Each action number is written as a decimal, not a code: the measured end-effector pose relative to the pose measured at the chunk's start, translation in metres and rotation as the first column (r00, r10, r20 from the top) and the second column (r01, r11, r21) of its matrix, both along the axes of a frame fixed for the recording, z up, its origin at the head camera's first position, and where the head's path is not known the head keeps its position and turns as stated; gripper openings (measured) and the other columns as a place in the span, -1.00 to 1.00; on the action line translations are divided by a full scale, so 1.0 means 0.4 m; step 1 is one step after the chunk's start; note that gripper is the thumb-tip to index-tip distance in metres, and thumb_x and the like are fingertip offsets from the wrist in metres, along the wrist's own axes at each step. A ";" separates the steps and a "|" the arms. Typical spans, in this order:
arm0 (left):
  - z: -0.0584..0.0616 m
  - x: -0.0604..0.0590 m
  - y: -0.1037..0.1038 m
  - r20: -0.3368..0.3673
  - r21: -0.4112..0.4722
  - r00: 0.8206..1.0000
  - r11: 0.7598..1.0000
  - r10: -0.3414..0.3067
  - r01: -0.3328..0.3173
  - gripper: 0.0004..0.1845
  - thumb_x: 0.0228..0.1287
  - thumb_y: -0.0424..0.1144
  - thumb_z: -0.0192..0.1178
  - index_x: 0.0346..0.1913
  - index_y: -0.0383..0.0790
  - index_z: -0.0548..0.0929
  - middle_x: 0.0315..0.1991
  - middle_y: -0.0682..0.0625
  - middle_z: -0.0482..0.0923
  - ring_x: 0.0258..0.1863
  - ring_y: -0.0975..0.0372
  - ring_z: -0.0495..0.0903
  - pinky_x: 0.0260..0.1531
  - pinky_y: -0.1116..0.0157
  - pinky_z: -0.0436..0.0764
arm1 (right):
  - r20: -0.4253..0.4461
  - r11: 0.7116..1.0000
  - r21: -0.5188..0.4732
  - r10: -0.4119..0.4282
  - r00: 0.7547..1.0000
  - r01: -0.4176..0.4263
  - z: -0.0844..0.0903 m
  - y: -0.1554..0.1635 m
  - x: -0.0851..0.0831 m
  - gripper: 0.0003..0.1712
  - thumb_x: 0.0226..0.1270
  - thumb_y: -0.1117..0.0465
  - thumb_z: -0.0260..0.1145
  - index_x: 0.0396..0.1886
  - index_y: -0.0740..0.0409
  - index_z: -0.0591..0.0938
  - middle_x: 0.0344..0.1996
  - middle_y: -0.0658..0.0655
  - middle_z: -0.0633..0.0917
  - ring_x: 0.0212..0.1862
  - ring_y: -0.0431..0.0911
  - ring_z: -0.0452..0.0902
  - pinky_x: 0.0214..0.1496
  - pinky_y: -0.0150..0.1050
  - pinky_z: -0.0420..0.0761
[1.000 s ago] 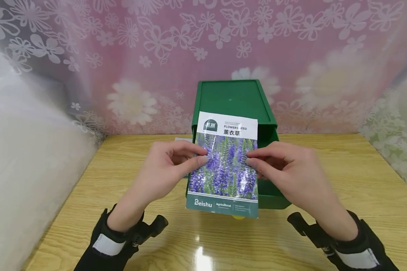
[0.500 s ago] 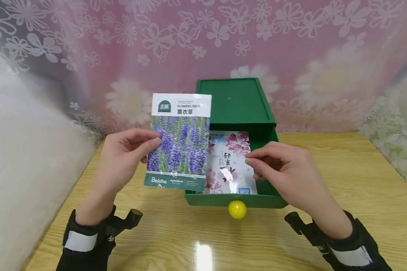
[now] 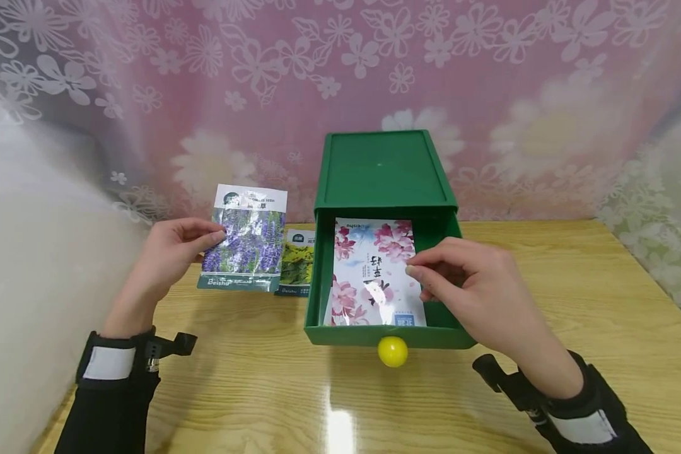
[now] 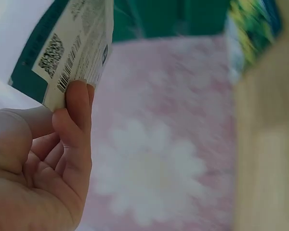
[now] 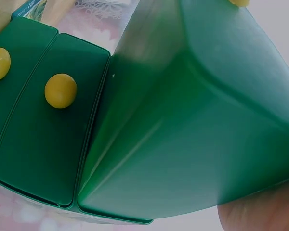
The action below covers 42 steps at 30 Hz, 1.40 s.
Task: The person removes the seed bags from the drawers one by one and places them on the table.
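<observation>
My left hand (image 3: 164, 255) pinches the left edge of a flower seed packet (image 3: 246, 243) with purple blooms, held up left of the green drawer cabinet (image 3: 383, 170). In the left wrist view, thumb and fingers grip the packet's barcoded back (image 4: 70, 53). My right hand (image 3: 477, 284) hovers over the right side of the pulled-out drawer (image 3: 369, 335), its fingers loosely curled with nothing visible between them. Its fingertips are near the edge of a pink-blossom packet (image 3: 369, 271) lying in the drawer. Only a sliver of the right hand (image 5: 260, 211) shows in the right wrist view.
A seed packet with yellow flowers (image 3: 297, 261) stands or leans left of the cabinet, partly behind the drawer. A yellow knob (image 3: 393, 351) sticks out from the drawer front. More closed drawers (image 5: 43, 125) with yellow knobs show below it. A floral curtain (image 3: 232, 126) hangs behind the wooden table (image 3: 250, 378).
My left hand has carried the purple-flower packet left, away from over the drawer. The right hand has let go of that packet and stays nearly in place. The pink-blossom packet is now uncovered.
</observation>
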<state>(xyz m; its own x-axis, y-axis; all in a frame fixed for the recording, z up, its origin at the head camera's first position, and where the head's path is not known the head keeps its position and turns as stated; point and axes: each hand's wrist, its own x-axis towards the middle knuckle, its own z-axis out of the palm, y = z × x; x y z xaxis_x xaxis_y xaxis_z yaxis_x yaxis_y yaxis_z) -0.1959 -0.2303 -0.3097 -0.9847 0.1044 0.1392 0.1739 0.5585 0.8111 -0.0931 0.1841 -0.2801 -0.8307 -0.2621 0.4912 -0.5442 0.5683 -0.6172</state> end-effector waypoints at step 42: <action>-0.183 -0.163 -0.010 0.307 -0.380 0.952 0.916 -0.006 0.129 -0.34 0.53 0.07 0.02 0.35 -0.46 0.35 0.31 -0.46 0.32 0.24 -0.29 0.36 0.12 -0.17 0.43 | -0.049 1.000 0.030 0.006 0.999 -0.004 -0.002 -0.003 -0.003 -0.87 0.31 0.37 0.40 -0.22 0.07 0.75 -0.50 -0.21 0.62 -0.52 -0.27 0.57 -0.54 -0.37 0.50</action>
